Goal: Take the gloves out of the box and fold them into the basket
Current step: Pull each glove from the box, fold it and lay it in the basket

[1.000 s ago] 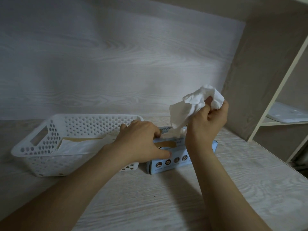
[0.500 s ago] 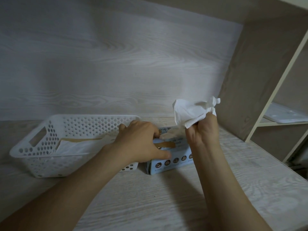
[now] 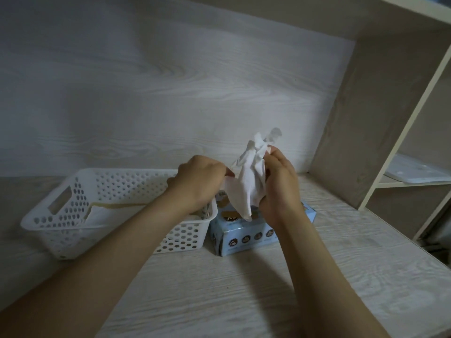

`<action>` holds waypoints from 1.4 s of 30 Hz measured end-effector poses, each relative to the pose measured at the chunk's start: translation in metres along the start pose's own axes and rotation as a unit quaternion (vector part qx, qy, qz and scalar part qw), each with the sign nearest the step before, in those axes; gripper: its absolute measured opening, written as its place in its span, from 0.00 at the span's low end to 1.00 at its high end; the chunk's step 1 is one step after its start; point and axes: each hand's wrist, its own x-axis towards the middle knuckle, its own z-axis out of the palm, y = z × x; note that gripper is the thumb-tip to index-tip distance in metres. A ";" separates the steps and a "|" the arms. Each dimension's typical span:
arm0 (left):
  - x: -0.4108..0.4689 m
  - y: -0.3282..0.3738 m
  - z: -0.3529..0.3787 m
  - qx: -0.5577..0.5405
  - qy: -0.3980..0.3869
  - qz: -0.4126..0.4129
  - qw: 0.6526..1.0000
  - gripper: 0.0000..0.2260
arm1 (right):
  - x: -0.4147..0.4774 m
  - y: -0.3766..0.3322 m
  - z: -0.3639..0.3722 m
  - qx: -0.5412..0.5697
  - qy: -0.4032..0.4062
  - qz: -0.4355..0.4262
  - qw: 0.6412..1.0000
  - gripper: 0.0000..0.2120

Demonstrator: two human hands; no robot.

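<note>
1. The fingertips of the left hand [image 3: 197, 181] pinch the left edge of one white glove [image 3: 249, 184]. The tips themselves are hidden behind the knuckles.
2. The right hand [image 3: 278, 189] has its fingers curled round the glove's crumpled middle. The glove hangs in the air over the box [image 3: 244, 231], with one corner poking up past the fingers and the lower end dangling across the box top.
3. The one light blue box sits on the desk [image 3: 244, 296], just beside the basket's right end. Its opening is hidden by the glove and the right wrist.
4. The front of the box shows four round icons. The print is too small to read.
5. The one white perforated basket [image 3: 97, 176] holds a pale folded layer [image 3: 102, 215] with a tan edge. The left forearm partly covers it, so the pieces cannot be counted.
6. A flat white thing [image 3: 415, 170] on the right-hand shelf is cut off by the frame edge.
</note>
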 end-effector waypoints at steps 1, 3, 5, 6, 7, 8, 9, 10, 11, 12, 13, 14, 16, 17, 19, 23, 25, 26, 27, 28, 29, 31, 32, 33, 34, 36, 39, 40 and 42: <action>-0.001 0.001 -0.003 -0.063 -0.004 -0.007 0.998 0.14 | -0.002 -0.001 0.002 0.007 -0.014 0.004 1.000 0.11; -0.003 0.001 -0.004 -0.117 -0.018 -0.003 0.993 0.16 | -0.004 -0.001 0.003 0.038 -0.039 0.031 0.998 0.10; -0.005 0.000 -0.002 -0.119 -0.036 0.004 0.992 0.13 | -0.006 -0.001 0.003 0.080 -0.048 0.074 0.993 0.11; -0.006 0.000 -0.002 -0.117 -0.044 0.002 0.992 0.12 | -0.006 -0.001 0.002 0.108 -0.048 0.095 0.988 0.12; -0.008 0.002 -0.002 -0.115 -0.054 -0.004 0.992 0.12 | -0.006 -0.001 0.001 0.128 -0.053 0.107 0.985 0.13; -0.009 0.002 -0.001 -0.114 -0.061 -0.012 0.992 0.13 | -0.005 -0.001 0.000 0.143 -0.056 0.115 0.981 0.13; -0.009 0.002 -0.001 -0.117 -0.064 -0.018 0.991 0.14 | -0.006 -0.001 -0.001 0.154 -0.066 0.120 0.978 0.14; -0.010 0.003 -0.001 -0.127 -0.059 -0.020 0.990 0.14 | -0.005 0.000 -0.002 0.173 -0.072 0.123 0.975 0.13; -0.010 0.003 -0.002 -0.141 -0.046 -0.021 0.989 0.14 | -0.005 0.001 -0.004 0.197 -0.081 0.122 0.970 0.11; -0.010 0.004 -0.002 -0.157 -0.027 -0.022 0.987 0.14 | -0.004 0.001 -0.005 0.221 -0.079 0.128 0.964 0.10; -0.010 0.004 -0.004 -0.173 -0.004 -0.020 0.985 0.13 | -0.004 0.001 -0.007 0.234 -0.083 0.135 0.959 0.12; -0.009 0.004 -0.005 -0.185 0.019 -0.017 0.982 0.13 | -0.005 0.000 -0.009 0.229 -0.094 0.149 0.957 0.17; -0.008 0.006 -0.011 -0.211 0.057 -0.009 0.976 0.11 | -0.006 -0.004 -0.009 0.178 -0.145 0.169 0.959 0.20; -0.007 0.007 -0.015 -0.228 0.071 -0.009 0.971 0.10 | -0.005 -0.004 -0.009 0.134 -0.170 0.168 0.962 0.17; -0.008 0.010 -0.024 -0.248 0.077 -0.009 0.966 0.08 | -0.004 -0.002 -0.007 0.046 -0.191 0.161 0.967 0.09; -0.008 0.014 -0.038 -0.265 0.047 -0.002 0.963 0.10 | -0.001 0.006 -0.011 0.006 -0.206 0.118 0.971 0.29; -0.007 0.011 -0.041 -0.280 0.023 -0.010 0.960 0.14 | -0.001 0.005 -0.010 -0.018 -0.228 0.092 0.969 0.33; -0.007 0.010 -0.041 -0.282 0.009 -0.011 0.959 0.14 | -0.003 0.003 -0.008 -0.030 -0.228 0.090 0.969 0.32; -0.006 0.009 -0.041 -0.280 -0.004 -0.008 0.960 0.14 | -0.003 0.002 -0.006 -0.039 -0.223 0.093 0.970 0.28; -0.006 0.009 -0.041 -0.276 -0.014 -0.004 0.961 0.13 | -0.003 0.002 -0.006 -0.055 -0.220 0.097 0.969 0.23; -0.005 0.007 -0.041 -0.274 -0.020 0.000 0.962 0.12 | -0.005 0.001 -0.005 -0.083 -0.219 0.098 0.967 0.20; -0.004 0.007 -0.042 -0.268 -0.025 0.007 0.963 0.11 | -0.005 0.002 -0.005 -0.137 -0.217 0.095 0.962 0.20; -0.003 0.006 -0.043 -0.263 -0.021 0.009 0.965 0.11 | -0.005 0.003 -0.005 -0.151 -0.213 0.091 0.961 0.21; -0.003 0.006 -0.044 -0.257 -0.016 0.007 0.966 0.09 | -0.006 0.003 -0.005 -0.150 -0.206 0.091 0.963 0.22; -0.002 0.005 -0.045 -0.253 -0.012 0.002 0.967 0.08 | -0.006 0.004 -0.005 -0.137 -0.203 0.095 0.965 0.23; -0.002 0.003 -0.049 -0.250 -0.015 -0.013 0.968 0.08 | -0.007 0.002 -0.002 -0.112 -0.212 0.104 0.965 0.22; -0.002 -0.004 -0.056 -0.239 -0.010 -0.040 0.970 0.13 | -0.009 0.005 0.003 -0.138 -0.190 0.101 0.967 0.11; -0.003 -0.007 -0.058 -0.232 0.000 -0.047 0.971 0.13 | -0.009 0.007 0.005 -0.161 -0.173 0.088 0.968 0.08; -0.004 -0.012 -0.065 -0.225 0.027 -0.058 0.972 0.11 | -0.009 0.011 0.010 -0.217 -0.140 0.053 0.965 0.05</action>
